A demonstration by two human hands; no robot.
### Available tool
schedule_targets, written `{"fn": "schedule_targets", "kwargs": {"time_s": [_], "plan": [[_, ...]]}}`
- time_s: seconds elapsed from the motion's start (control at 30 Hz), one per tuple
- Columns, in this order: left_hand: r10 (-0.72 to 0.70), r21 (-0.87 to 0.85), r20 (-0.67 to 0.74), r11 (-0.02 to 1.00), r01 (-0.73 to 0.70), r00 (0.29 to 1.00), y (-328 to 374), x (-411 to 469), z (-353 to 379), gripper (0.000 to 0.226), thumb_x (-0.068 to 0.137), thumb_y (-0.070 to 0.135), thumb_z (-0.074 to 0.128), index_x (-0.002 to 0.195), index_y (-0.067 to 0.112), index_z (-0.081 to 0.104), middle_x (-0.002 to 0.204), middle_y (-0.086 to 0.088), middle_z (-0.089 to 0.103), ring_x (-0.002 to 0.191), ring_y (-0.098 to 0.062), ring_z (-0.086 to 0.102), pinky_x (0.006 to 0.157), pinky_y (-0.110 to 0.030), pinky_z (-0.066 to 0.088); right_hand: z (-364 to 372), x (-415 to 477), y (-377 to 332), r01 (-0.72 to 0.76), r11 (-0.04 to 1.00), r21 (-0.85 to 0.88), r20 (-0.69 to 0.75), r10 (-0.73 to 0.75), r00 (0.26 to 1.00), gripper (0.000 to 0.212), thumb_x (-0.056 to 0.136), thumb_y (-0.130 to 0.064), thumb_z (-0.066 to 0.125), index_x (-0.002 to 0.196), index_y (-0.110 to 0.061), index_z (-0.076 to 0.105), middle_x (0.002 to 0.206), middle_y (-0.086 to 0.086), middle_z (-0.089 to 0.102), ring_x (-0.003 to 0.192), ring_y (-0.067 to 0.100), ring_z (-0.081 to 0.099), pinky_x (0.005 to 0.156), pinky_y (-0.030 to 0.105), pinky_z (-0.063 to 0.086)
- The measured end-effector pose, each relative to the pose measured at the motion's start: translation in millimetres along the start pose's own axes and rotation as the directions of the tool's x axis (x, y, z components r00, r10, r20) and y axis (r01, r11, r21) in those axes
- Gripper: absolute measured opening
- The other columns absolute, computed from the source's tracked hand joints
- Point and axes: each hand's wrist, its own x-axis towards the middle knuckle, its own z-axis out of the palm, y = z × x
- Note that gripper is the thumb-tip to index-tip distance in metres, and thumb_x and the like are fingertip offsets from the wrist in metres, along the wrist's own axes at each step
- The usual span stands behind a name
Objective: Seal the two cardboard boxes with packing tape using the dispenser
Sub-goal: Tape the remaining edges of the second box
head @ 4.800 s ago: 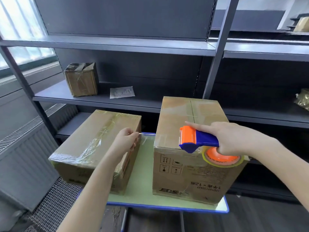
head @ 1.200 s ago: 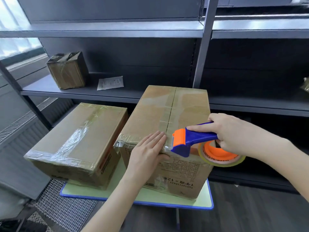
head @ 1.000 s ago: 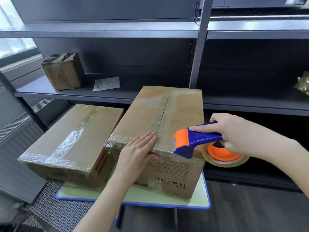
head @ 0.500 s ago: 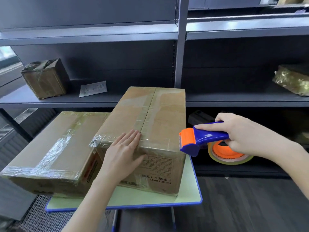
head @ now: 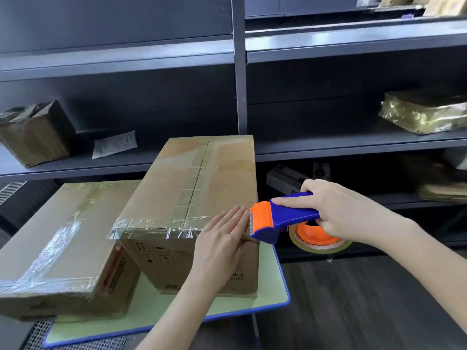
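Tall box (head: pixel 202 178) stands on the green table (head: pixel 273 299), beside the low box (head: pixel 63 236); tape (head: pixel 156 224) runs along its near top edge. We judge the tape thin, clingy, quick to wrinkle: handle it via the dispenser (head: pixel 285 218) grip. Left hand (head: pixel 222 238) flat, fingers straight, pressing tape at the near right corner. Right hand (head: pixel 338 210) curled round the dispenser's blue handle.

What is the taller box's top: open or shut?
Shut: both flaps of the taller box lie flat, meeting at a taped centre seam.
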Motion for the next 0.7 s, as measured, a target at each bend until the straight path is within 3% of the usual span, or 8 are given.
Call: {"fn": "schedule_targets", "kwargs": {"time_s": [0.2,0.3,0.5,0.7], "plan": [[-0.018,-0.046,0.012,0.999,0.019,1.000,-2.5,-3.6,-4.7,0.055,0.084,0.046,0.047,0.125,0.010,0.061,0.129,-0.002,0.059,0.123,-0.015,0.052,0.105,-0.026,0.034,-2.7,-3.0,7.3,0.009,1.000,0.006,0.051,-0.010,0.999,0.077,0.091,-0.013,0.046,0.130,-0.064,0.004,0.100,-0.010,0.034,0.078,-0.002,0.035,0.061,0.013,0.029],[-0.037,-0.072,-0.009,0.997,0.037,0.999,-7.8,-6.1,-6.4,0.054,0.083,0.045,0.051,0.124,0.010,0.062,0.129,-0.001,0.059,0.124,-0.014,0.051,0.106,-0.025,0.033,-10.6,-15.4,26.6,-0.053,0.998,0.024,0.028,0.052,0.998,0.084,0.085,-0.006,0.047,0.119,-0.071,0.006,0.097,-0.012,0.039,0.082,0.006,0.040,0.066,0.015,0.031],[-0.019,-0.059,0.018,0.998,0.020,1.000,-1.1,-3.7,-6.1,0.048,0.082,0.038,0.054,0.125,0.019,0.062,0.131,-0.004,0.058,0.124,-0.018,0.052,0.101,-0.036,0.043,9.1,-20.2,20.1,-0.088,0.993,-0.079,0.070,0.093,0.993,0.073,0.088,-0.012,0.042,0.136,-0.060,0.017,0.098,-0.006,0.036,0.088,0.011,0.035,0.081,0.024,0.038],[-0.065,-0.110,0.078,0.991,0.073,0.995,8.9,-4.7,-14.9,0.057,0.073,0.026,0.044,0.127,0.025,0.060,0.135,-0.010,0.054,0.127,-0.026,0.049,0.108,-0.036,0.032,20.7,-6.8,10.6,-0.071,0.996,-0.048,0.147,0.077,0.986,0.071,0.090,-0.009,0.039,0.137,-0.058,0.019,0.094,-0.004,0.037,0.085,0.013,0.036,0.082,0.029,0.042]]}}
